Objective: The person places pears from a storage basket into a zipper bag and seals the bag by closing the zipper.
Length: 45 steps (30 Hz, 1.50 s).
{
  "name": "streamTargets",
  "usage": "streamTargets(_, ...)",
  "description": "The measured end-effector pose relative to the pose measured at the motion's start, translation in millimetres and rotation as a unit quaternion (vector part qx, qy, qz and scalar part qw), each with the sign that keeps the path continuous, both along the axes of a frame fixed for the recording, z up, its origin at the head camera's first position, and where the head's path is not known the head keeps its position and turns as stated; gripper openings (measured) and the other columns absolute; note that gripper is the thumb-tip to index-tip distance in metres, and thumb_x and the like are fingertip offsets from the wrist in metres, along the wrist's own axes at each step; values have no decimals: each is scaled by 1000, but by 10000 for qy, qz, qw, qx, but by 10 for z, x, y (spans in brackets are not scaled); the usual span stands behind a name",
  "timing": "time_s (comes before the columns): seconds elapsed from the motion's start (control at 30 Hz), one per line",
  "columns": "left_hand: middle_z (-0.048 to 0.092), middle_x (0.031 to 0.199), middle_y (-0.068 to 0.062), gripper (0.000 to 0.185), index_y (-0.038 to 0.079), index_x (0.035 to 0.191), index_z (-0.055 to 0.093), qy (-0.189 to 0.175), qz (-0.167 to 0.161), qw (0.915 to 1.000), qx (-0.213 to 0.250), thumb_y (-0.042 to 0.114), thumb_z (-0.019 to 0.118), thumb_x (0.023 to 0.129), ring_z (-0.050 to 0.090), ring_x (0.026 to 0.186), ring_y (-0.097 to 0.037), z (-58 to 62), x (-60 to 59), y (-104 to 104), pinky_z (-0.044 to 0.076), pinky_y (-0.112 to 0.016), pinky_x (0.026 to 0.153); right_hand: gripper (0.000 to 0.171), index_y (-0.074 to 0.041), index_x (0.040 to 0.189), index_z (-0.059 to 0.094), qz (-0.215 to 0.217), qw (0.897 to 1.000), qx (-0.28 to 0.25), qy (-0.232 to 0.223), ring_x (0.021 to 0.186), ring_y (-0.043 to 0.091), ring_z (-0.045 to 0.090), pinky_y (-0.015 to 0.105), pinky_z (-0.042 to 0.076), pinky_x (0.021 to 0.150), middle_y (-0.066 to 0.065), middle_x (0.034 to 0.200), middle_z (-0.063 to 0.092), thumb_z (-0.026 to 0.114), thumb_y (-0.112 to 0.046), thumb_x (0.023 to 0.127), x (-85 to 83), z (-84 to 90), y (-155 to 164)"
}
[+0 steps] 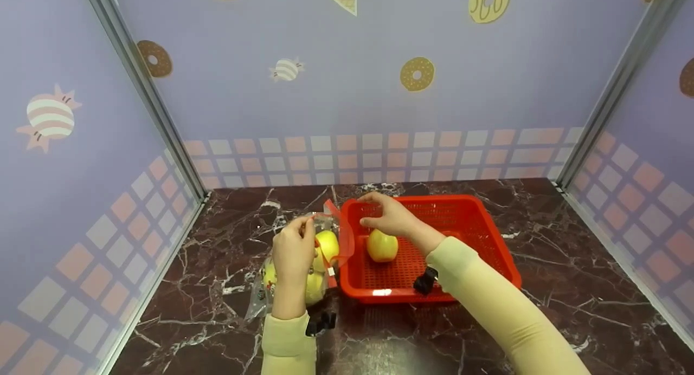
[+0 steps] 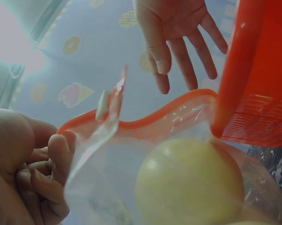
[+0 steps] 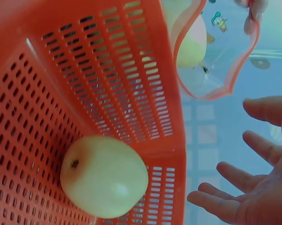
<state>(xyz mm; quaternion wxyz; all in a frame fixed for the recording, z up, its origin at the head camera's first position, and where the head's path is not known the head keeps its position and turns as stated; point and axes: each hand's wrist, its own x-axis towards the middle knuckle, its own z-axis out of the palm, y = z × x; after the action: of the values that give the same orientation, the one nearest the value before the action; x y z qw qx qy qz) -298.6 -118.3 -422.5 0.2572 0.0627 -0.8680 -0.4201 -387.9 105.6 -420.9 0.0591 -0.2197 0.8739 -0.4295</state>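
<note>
Red basket [image 1: 374,295] held one apple [image 1: 383,247], unbagged. Clear bag [image 1: 346,239], just beside, held several apples [image 1: 327,246]: work seemingly well along, unfinished. Left hand [image 1: 293,256] pinched the bag's rim; right hand [image 1: 394,218], empty, fingers spread, hung near the basket.

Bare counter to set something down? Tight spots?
Dark marbled countertop looks bare right of the red perforated plastic basket and left of the clear, red-rimmed plastic bag. Tight: bag beside basket, left hand pinching the bag, right hand close by.

On the counter [image 1: 569,245], near its back edge: basket [image 1: 379,295] with apple [image 1: 382,247] inside; left of it, bag [image 1: 346,239] of apples [image 1: 328,244].
</note>
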Motion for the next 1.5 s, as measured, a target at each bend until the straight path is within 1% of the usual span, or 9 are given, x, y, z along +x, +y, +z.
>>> streamTargets(0.1, 68, 61, -3, 23, 8, 108, 79, 15, 0, 10000, -16, 22, 62, 101, 58, 40, -6, -2, 3, -2, 48, -33, 50, 51, -9, 143, 56, 136, 9993, 331, 137, 141, 36, 51, 54, 40, 117, 14, 149, 56, 72, -17, 95, -35, -16, 11)
streamTargets(0.3, 69, 62, -3, 22, 8, 107, 79, 7, -17, 10000, -5, 21, 62, 101, 58, 40, -6, 7, 9, 2, 50, -34, 54, 52, -6, 141, 57, 420, 9932, 1023, 362, 143, 37, 48, 54, 38, 119, 17, 150, 55, 74, -19, 94, -87, -56, 31)
streamTargets(0.47, 68, 62, -3, 22, 8, 107, 79, -11, -49, 10000, 32, 21, 62, 101, 57, 40, -5, 11, 4, 5, 49, -32, 53, 55, -9, 143, 56, 575, 9870, 1480, 252, 148, 42, 39, 60, 32, 120, 18, 153, 50, 75, -23, 93, -100, -76, 41)
streamTargets(0.63, 69, 62, -3, 22, 9, 107, 79, -9, -1, 10000, 13, 22, 62, 101, 58, 41, -8, 15, 5, 9, 49, -33, 53, 59, -11, 145, 55, 694, 9832, 1688, 106, 151, 46, 32, 65, 26, 122, 19, 155, 45, 77, -25, 92, -121, -90, 46)
streamTargets(0.73, 69, 62, -4, 22, 9, 108, 80, 24, 36, 10000, -16, 22, 63, 101, 59, 43, -10, 11, 7, 12, 50, -35, 53, 60, -15, 145, 56, 672, 9811, 1814, 10, 151, 49, 30, 65, 32, 119, 19, 157, 42, 79, -26, 90, -140, -106, 46)
streamTargets(0.97, 68, 60, -2, 22, 10, 108, 80, 61, 36, 10000, -30, 22, 63, 101, 58, 41, -8, -2, 8, 9, 50, -36, 53, 63, -17, 144, 58, 736, 9737, 2157, 2, 141, 45, 43, 60, 39, 114, 20, 151, 48, 81, -24, 86, -194, -167, 38)
streamTargets(1.13, 67, 60, -3, 20, 9, 106, 80, 163, 34, 9999, -29, 20, 64, 100, 55, 41, -8, -10, 1, 3, 47, -34, 52, 65, -17, 145, 57, 906, 9631, 2534, -41, 133, 43, 48, 60, 39, 113, 22, 144, 52, 82, -23, 84, -219, -195, 20)
streamTargets(1.27, 67, 61, -4, 19, 7, 105, 79, 201, 27, 9998, -35, 18, 64, 100, 54, 43, -9, -16, -7, 0, 46, -34, 52, 68, -15, 145, 57, 1064, 9556, 2749, -25, 128, 37, 54, 55, 43, 111, 22, 140, 56, 83, -21, 82, -230, -224, 7)
streamTargets(1.5, 68, 61, -4, 20, 8, 105, 79, 179, 2, 9998, -57, 20, 64, 100, 54, 43, -9, -9, -4, -6, 47, -34, 52, 68, -16, 146, 57, 1165, 9468, 2998, -86, 131, 33, 54, 48, 48, 108, 19, 144, 58, 79, -13, 82, -240, -265, -17)
